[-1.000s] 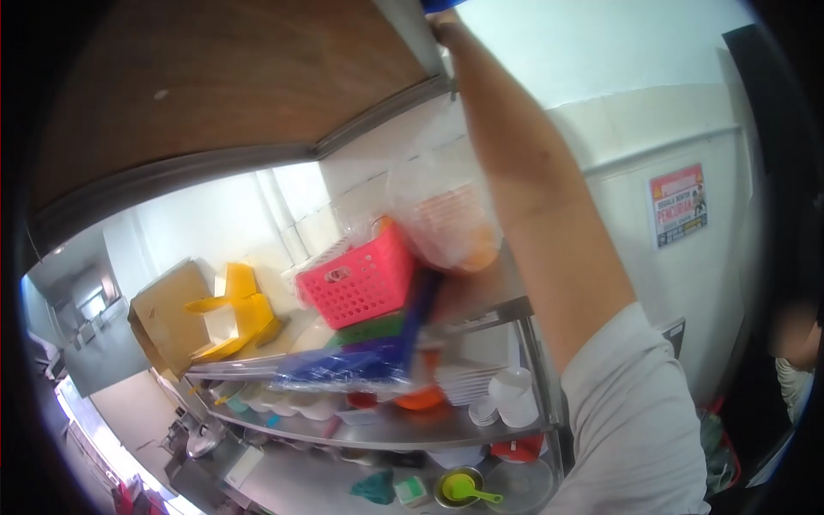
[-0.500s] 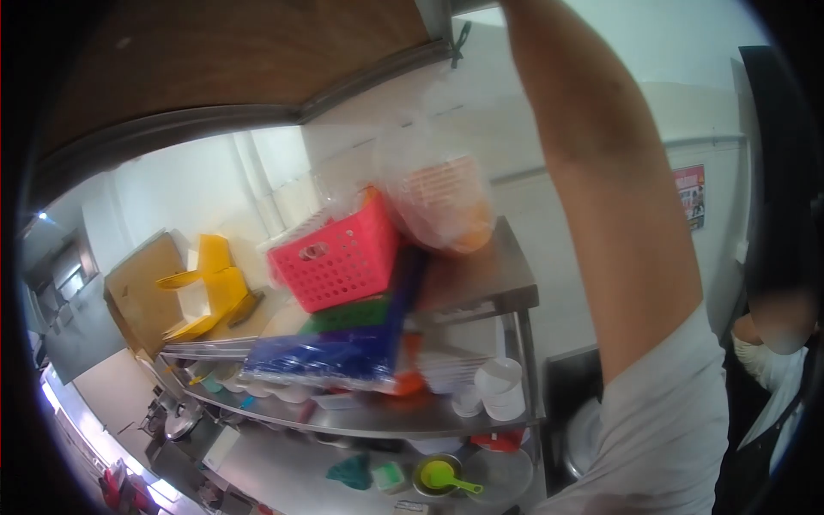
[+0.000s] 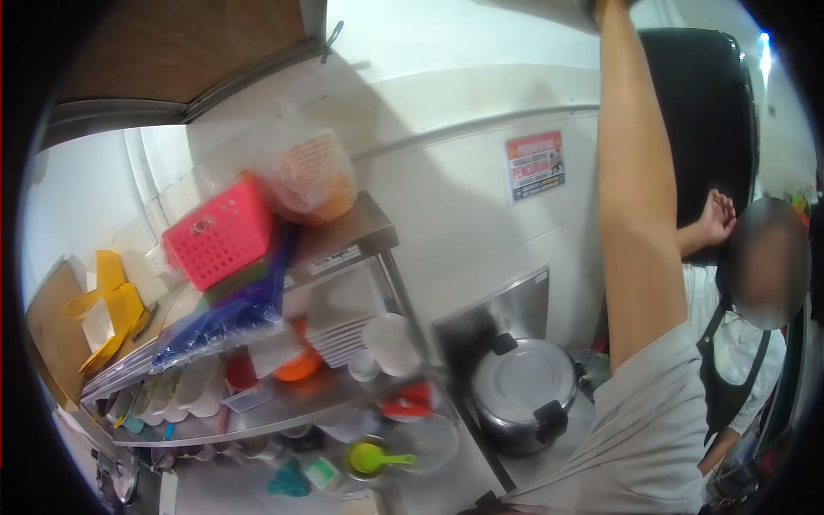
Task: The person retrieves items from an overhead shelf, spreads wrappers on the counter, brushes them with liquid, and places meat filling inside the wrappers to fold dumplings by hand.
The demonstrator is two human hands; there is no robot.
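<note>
My right arm (image 3: 639,172) is stretched straight up through the right half of the view, its light grey sleeve (image 3: 639,429) at the bottom. The wrist meets the top edge, so my right hand lies outside the picture. Beside the wrist, a greyish edge of something (image 3: 554,10) is cut off by the frame; whether the hand touches it cannot be seen. My left hand does not show.
A steel shelf (image 3: 373,225) carries a pink basket (image 3: 221,233), a bagged orange stack (image 3: 316,176) and blue plastic packets (image 3: 225,330). A large lidded pot (image 3: 525,386) stands right of it. A co-worker (image 3: 742,369) is at the right with one hand (image 3: 717,217) raised.
The view has swung right, so the shelf now sits further left. The pot, the wall poster and the co-worker show more fully. My right arm stays raised and looks more upright.
</note>
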